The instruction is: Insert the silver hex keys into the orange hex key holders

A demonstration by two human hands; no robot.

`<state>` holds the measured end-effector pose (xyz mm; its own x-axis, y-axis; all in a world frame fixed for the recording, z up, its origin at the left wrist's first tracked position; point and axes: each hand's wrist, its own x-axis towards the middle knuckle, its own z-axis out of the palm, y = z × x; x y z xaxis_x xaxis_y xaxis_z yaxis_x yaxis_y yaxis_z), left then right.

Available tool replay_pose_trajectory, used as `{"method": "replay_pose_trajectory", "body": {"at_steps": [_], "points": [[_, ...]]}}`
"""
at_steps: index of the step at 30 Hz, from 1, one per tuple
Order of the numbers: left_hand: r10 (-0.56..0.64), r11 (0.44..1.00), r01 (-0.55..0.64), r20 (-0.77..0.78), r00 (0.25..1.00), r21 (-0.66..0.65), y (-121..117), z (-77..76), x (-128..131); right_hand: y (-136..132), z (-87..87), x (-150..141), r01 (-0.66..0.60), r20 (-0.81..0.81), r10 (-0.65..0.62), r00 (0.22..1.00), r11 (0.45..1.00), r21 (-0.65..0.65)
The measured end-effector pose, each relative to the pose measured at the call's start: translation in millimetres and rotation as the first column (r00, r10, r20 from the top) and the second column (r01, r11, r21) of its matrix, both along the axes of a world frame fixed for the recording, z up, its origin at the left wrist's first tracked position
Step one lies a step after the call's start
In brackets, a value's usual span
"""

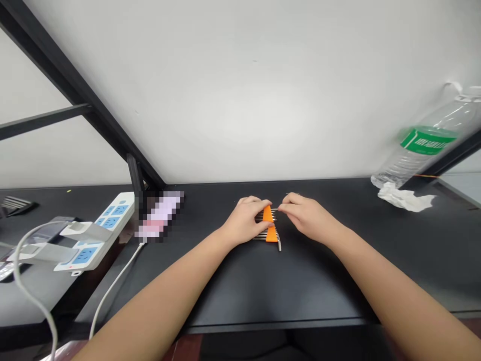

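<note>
An orange hex key holder [271,233] lies over the black table in the middle of the view, with several metal hex keys [260,234] running through it side by side. One larger key has its bent end [279,245] pointing toward me. My left hand [246,220] is closed round the holder from the left, thumb and fingers on the orange part. From the right, my right hand [305,215] pinches the end of a thin hex key that reaches out of the holder; its fingertips partly hide that key.
A clear bottle with a green label [428,140] leans by the wall at right, a crumpled tissue [406,198] beside it. At left are a blurred-out phone [160,215] on a white cable [116,286], a power strip [108,225] with chargers, and a black frame [75,80].
</note>
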<state>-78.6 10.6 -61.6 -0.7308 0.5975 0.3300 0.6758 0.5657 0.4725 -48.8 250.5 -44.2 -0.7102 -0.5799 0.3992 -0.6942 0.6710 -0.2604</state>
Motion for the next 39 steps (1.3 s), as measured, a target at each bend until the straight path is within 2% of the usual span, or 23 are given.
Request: {"method": "replay_pose_trajectory", "body": {"at_steps": [3, 5, 7, 10, 12, 14, 16, 18, 20, 21, 23, 24, 25, 26, 28, 33, 36, 39], "points": [[-0.018, 1.0, 0.018, -0.006, 1.0, 0.002, 1, 1.6, 2, -6, -1.4, -2, -0.023, 0.086, 0.033, 0.996, 0.992, -0.121], [-0.029, 1.0, 0.029, -0.029, 0.999, 0.008, 2, 2.9, 3, -10, -2.5, -5, -0.011, 0.166, 0.057, 0.985, 0.964, -0.265], [-0.03, 0.999, 0.031, -0.059, 0.998, 0.013, 3, 4.3, 4, -13, -4.6, -9, 0.055, 0.312, 0.095, 0.945, 0.896, -0.44], [-0.035, 0.999, 0.037, -0.081, 0.996, 0.028, 4, 6.4, 5, -13, -10.7, -16, 0.25, 0.578, 0.22, 0.786, 0.742, -0.622], [-0.056, 0.997, 0.061, -0.088, 0.994, 0.048, 4, 7.7, 7, -13, -16.0, -19, 0.339, 0.667, 0.329, 0.668, 0.663, -0.667], [-0.081, 0.995, 0.087, -0.1, 0.992, 0.053, 5, 8.4, 8, -14, -20.7, -20, 0.377, 0.702, 0.416, 0.578, 0.627, -0.682], [-0.096, 0.995, 0.1, -0.11, 0.989, 0.029, 6, 8.0, 8, -16, -23.5, -20, 0.393, 0.725, 0.467, 0.506, 0.623, -0.676], [-0.089, 0.996, 0.089, -0.118, 0.989, -0.005, 6, 6.1, 6, -17, -23.8, -20, 0.396, 0.738, 0.465, 0.488, 0.636, -0.662], [-0.059, 0.998, 0.056, -0.123, 0.991, -0.026, 5, 3.2, 4, -14, -22.2, -22, 0.375, 0.744, 0.392, 0.541, 0.679, -0.631], [-0.035, 0.999, 0.032, -0.122, 0.992, -0.027, 5, 1.7, 2, -11, -21.2, -24, 0.351, 0.733, 0.309, 0.607, 0.723, -0.596], [0.019, 1.0, -0.021, -0.122, 0.992, -0.017, 3, -0.8, -1, 1, -19.9, -30, 0.312, 0.623, 0.045, 0.781, 0.836, -0.452], [0.048, 0.999, -0.049, -0.12, 0.992, -0.007, 2, -1.7, -3, 9, -20.0, -33, 0.322, 0.491, -0.118, 0.863, 0.878, -0.354], [0.075, 0.997, -0.075, -0.116, 0.99, 0.004, 1, -2.2, -4, 18, -20.7, -37, 0.362, 0.353, -0.261, 0.898, 0.896, -0.258], [0.098, 0.995, -0.098, -0.111, 0.989, 0.014, 0, -2.6, -5, 26, -21.8, -40, 0.411, 0.292, -0.355, 0.888, 0.898, -0.16], [0.134, 0.991, -0.132, -0.096, 0.986, 0.025, -1, -2.7, -6, 38, -24.3, -45, 0.458, 0.274, -0.439, 0.855, 0.889, -0.005], [0.141, 0.99, -0.14, -0.068, 0.988, 0.027, -3, -2.7, -7, 38, -19.9, -44, 0.44, 0.313, -0.511, 0.8, 0.855, 0.273], [0.09, 0.996, -0.088, -0.075, 0.993, 0.035, -3, -3.0, -6, 27, -11.4, -39, 0.437, 0.322, -0.55, 0.771, 0.824, 0.362], [0.046, 0.998, -0.042, -0.075, 0.996, 0.054, -3, -3.3, -5, 20, -5.8, -32, 0.43, 0.347, -0.556, 0.756, 0.82, 0.377]]}}
